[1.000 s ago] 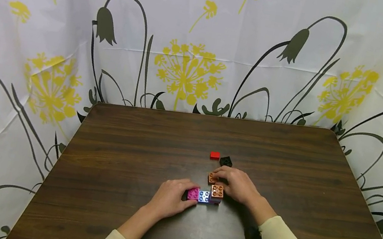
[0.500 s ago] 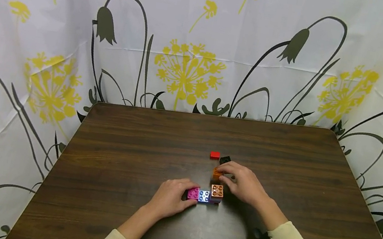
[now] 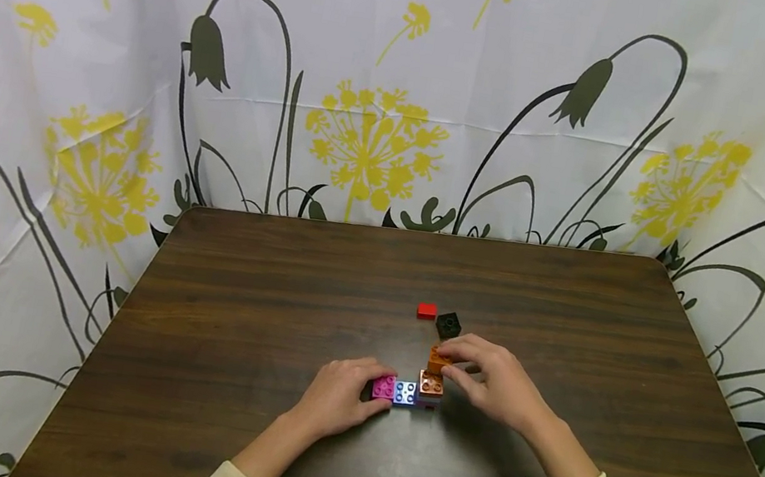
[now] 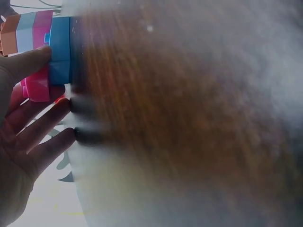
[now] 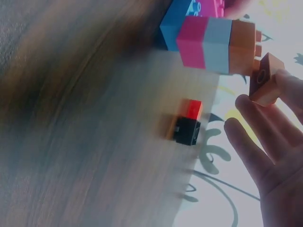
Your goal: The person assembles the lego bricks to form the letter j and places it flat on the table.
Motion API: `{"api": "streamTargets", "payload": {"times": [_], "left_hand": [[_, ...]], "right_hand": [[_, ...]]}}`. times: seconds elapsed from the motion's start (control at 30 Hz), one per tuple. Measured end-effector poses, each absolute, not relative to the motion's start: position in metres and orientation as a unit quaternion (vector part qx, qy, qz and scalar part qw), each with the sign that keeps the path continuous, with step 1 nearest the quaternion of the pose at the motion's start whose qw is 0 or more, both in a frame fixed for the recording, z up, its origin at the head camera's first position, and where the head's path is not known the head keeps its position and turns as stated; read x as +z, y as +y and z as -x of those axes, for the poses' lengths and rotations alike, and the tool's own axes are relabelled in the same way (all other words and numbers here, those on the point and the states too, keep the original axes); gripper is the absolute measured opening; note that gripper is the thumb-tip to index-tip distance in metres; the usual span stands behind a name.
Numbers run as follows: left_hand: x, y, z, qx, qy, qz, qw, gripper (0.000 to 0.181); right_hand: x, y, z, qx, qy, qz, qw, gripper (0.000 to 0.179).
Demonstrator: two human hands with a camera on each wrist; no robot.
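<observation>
A toy-brick build stands on the table, its base made of blue bricks [image 4: 60,49]. A pink brick [image 3: 384,386] sits on the base's left end. At the right end rises a stack with a pink brick [image 5: 191,42], a pale grey-blue brick [image 5: 217,45] and an orange brick [image 5: 242,47] on top. My left hand [image 3: 340,392] grips the build's left end between thumb and fingers. Pinched in my right hand [image 3: 498,383] is a loose orange brick [image 5: 267,79]. It is tilted, right by the studs of the stack's top brick; whether they touch I cannot tell.
Behind the build, a red brick [image 3: 427,311] and a black brick [image 3: 448,325] lie close together on the brown wood-grain table [image 3: 252,293]. A white curtain [image 3: 399,47] with a flower print hangs behind the table's far edge.
My right hand has lifted the orange brick from beside the stack and brought it over the stack's back edge. The left hand keeps its grip in place.
</observation>
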State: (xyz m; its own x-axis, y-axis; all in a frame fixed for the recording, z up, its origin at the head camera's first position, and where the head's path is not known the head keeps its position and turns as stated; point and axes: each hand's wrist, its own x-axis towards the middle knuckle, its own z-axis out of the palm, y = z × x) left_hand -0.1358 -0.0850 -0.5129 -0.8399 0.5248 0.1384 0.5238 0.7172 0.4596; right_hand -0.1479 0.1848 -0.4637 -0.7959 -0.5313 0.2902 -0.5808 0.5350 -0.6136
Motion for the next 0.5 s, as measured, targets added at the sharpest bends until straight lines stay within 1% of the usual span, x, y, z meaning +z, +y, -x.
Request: {"api": "streamTargets", "payload": {"times": [0.2,0.5], "left_hand": [[-0.514,-0.085,0.136,0.247,0.927,-0.284,-0.003,0.036],[-0.515,-0.086,0.136,0.241,0.929,-0.281,-0.009,0.036]], "right_hand": [[-0.461,0.182,0.14,0.346,-0.876,-0.332,0.041,0.026],[-0.464,0.181,0.132,0.338,-0.875,-0.341,0.069,0.026]]}}
